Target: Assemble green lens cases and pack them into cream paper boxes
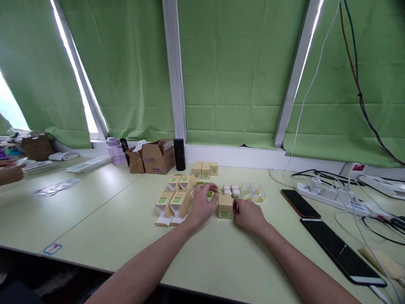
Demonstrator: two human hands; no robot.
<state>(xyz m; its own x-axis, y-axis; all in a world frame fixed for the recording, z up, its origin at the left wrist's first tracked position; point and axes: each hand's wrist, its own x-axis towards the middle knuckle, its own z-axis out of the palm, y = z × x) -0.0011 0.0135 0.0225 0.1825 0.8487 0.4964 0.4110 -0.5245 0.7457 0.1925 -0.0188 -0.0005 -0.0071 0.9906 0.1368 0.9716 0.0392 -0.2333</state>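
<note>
A small closed tan box [225, 207] with a green label stands on the table between my two hands. My left hand [205, 204] is just left of it, with thumb and fingers curved and apart; nothing shows between them. On the other side, my right hand [249, 214] has its fingers curled in at the box's right side; whether they pinch anything is hidden. To the left stand several tan boxes [179, 202] with open flaps. Behind my left hand, green pieces [200, 183] are partly covered. White rounded pieces [235, 192] and a clear plastic tray [256, 192] with yellow pieces lie behind the box.
Three closed tan boxes [205, 169] stand near the wall. Further left are a black cylinder [179, 154], a cardboard box [158, 157] and a purple bottle [116, 151]. Phones [341, 249] and a power strip [332, 196] with cables lie right. Another person's hand [11, 172] shows far left.
</note>
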